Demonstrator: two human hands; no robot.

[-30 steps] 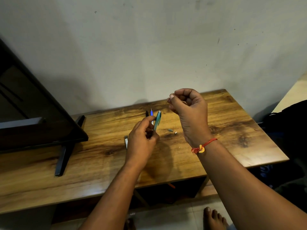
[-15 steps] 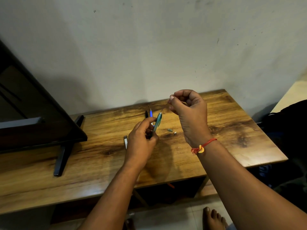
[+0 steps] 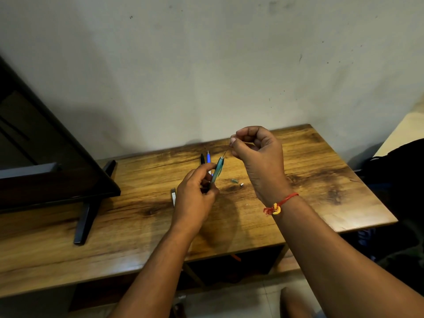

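1. The left hand is nearest, raised above the desk. Its grip is closed round the lower half of a teal pen barrel, thumb and fingers curled on it. The barrel tilts up and to the right, probably so its open mouth faces the other hand.
2. Just left of that hand a short silvery piece lies flat on the desk. To the right a small teal part and a tiny pale part lie close together, seemingly set aside within easy reach.
3. Farther on, the right hand pinches a thin refill between thumb and forefinger, its other fingers curled in. The refill's lower tip meets the barrel's mouth; this fine pinch suits steering so slim a piece.
4. Behind the barrel a black pen and a blue pen lie side by side.
5. A television stands at the far left.
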